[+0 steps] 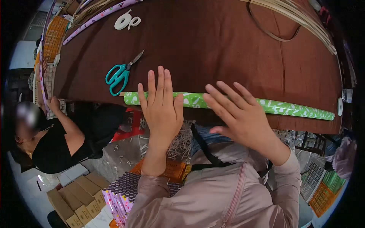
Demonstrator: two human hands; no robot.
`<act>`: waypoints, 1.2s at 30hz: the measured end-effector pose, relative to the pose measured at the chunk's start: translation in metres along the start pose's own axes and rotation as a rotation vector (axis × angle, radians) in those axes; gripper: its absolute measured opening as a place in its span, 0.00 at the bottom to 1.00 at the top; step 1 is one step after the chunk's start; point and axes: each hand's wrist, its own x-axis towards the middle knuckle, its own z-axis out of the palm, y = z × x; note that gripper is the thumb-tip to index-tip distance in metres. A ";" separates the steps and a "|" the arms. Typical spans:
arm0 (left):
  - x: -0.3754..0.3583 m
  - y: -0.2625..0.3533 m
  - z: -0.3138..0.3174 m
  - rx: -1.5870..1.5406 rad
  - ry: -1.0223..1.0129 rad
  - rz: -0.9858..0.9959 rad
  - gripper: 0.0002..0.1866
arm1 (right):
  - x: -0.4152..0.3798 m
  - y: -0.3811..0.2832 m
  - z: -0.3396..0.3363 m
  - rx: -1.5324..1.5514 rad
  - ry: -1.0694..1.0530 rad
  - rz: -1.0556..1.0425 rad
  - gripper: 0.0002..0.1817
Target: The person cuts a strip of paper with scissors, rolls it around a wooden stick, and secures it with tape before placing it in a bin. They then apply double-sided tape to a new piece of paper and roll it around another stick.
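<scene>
A long roll covered in green and white patterned paper (194,100) lies along the near edge of the brown cloth-covered table (182,49). My left hand (161,106) rests flat over its left part, fingers stretched out and pointing away from me. Over the middle of the roll, my right hand (239,116) is spread with the fingers angled to the left. Neither hand grips anything. Just left of my left hand are teal-handled scissors (121,76), blades pointing away. A thin tan tip (122,94) sticks out at the roll's left end.
Two white tape rolls (123,21) and a pink patterned roll (100,16) lie at the far left. Tan strips (296,22) line the far right edge. Another person (61,140) sits at left. Cardboard boxes (80,197) and a bundle of pink rolls (118,201) stand below.
</scene>
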 end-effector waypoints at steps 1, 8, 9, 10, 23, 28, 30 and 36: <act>0.000 0.000 0.001 0.000 -0.002 0.001 0.31 | 0.006 -0.005 0.007 0.001 0.000 0.001 0.41; 0.001 -0.003 0.006 0.042 0.015 0.012 0.30 | 0.009 -0.002 0.017 -0.081 0.038 0.009 0.36; 0.001 -0.003 0.007 0.044 0.021 0.013 0.29 | 0.008 0.000 0.018 -0.080 0.036 0.008 0.36; 0.000 -0.002 0.006 0.044 0.022 0.012 0.29 | 0.007 0.002 0.020 -0.077 0.041 -0.015 0.36; 0.001 -0.001 0.006 0.024 0.016 0.003 0.29 | 0.009 -0.028 0.019 -0.016 0.190 0.154 0.39; 0.002 -0.002 0.008 0.051 0.026 0.006 0.28 | -0.022 -0.025 0.016 -0.191 0.127 0.348 0.40; 0.003 0.000 0.007 0.050 0.022 0.003 0.28 | -0.044 -0.019 0.010 -0.289 0.087 0.403 0.39; -0.001 -0.001 0.007 0.065 0.001 0.008 0.30 | -0.062 -0.014 0.003 -0.164 0.298 0.308 0.27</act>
